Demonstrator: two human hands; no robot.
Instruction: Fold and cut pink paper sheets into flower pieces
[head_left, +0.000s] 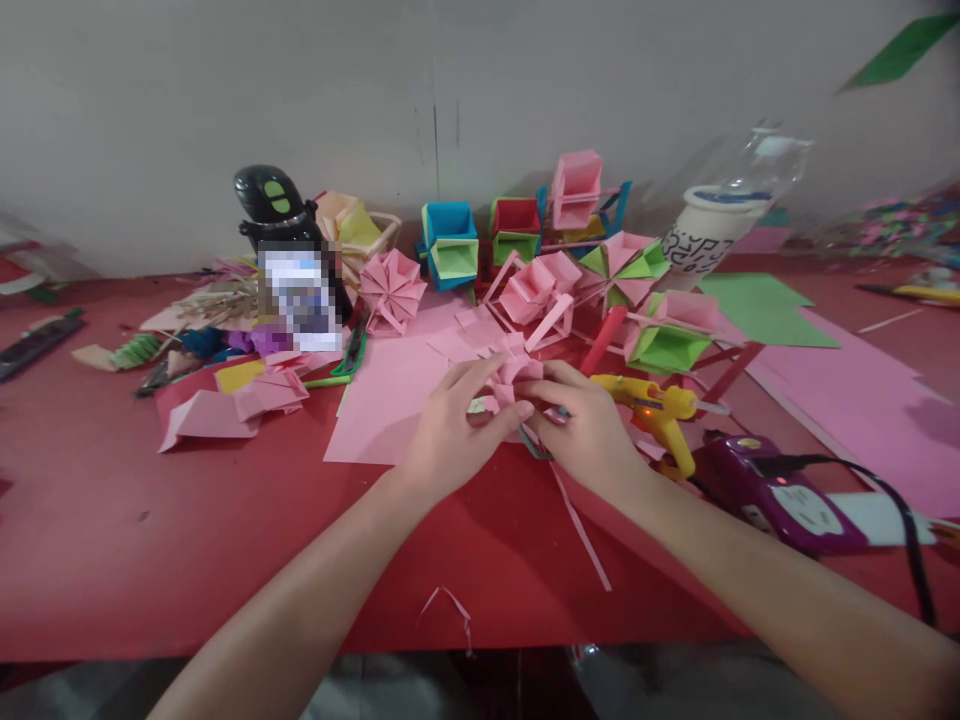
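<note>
Both of my hands meet over a small folded pink paper piece (pixel 512 378) near the middle of the red table (pixel 150 520). My left hand (pixel 450 430) has its fingers curled round the piece's left side. My right hand (pixel 581 425) pinches the right side, fingers closed. Under the hands lies a flat pink paper sheet (pixel 390 400). A yellow glue gun (pixel 656 408) rests just right of my right hand.
Several folded paper boxes and pinwheels in pink, green, blue and red (pixel 525 260) crowd the back. A black bottle (pixel 281 220) stands at back left and a clear plastic bottle (pixel 727 210) at back right. A purple power strip (pixel 772 490) with black cable lies right.
</note>
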